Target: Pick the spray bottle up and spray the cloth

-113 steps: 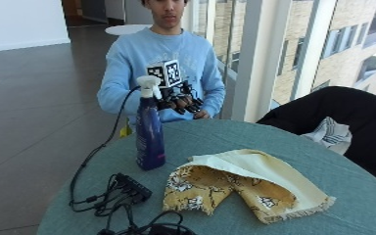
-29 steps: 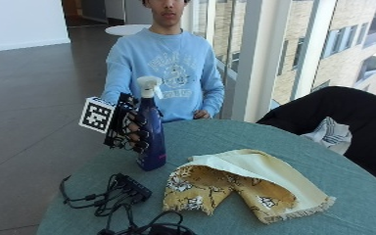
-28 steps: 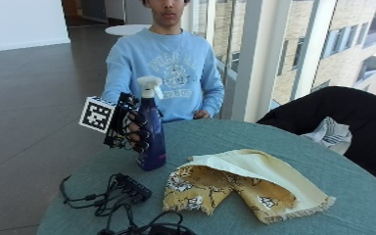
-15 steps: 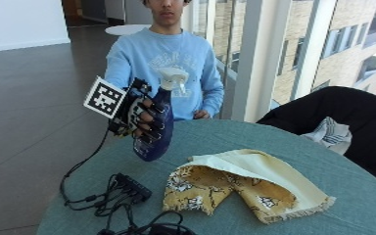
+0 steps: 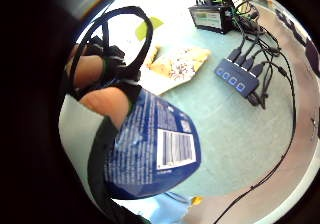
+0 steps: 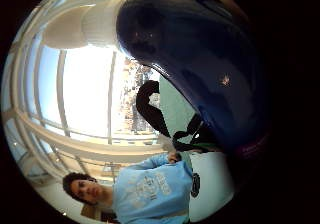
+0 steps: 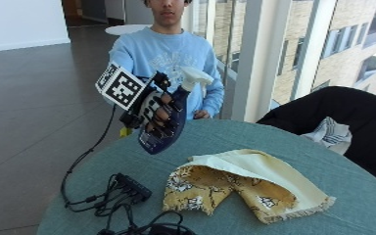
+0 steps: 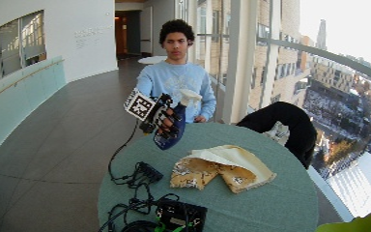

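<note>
My gloved right hand (image 7: 154, 113) grips a dark blue spray bottle (image 7: 168, 117) with a white trigger head (image 7: 195, 78). The bottle hangs lifted above the green table (image 7: 344, 196), tilted with its head toward the window side. A crumpled yellow patterned cloth (image 7: 240, 183) lies on the table below and to the right of the bottle. In the wide outside view the hand (image 8: 161, 118) holds the bottle (image 8: 171, 130) above the cloth (image 8: 221, 169). The bottle's blue labelled base (image 5: 155, 154) fills the little finger side palm view, with the cloth (image 5: 177, 64) beyond. Its blue body (image 6: 200, 69) fills the thumb side view.
A black hub with cables (image 7: 126, 188) lies on the table's left front, and a black box (image 8: 182, 215) sits at the near edge. A dark chair with a striped cloth (image 7: 335, 117) stands behind the table on the right. Window columns rise beyond.
The hand reached the bottle standing on the table, closed round it, then lifted it and tilted it toward the cloth.
</note>
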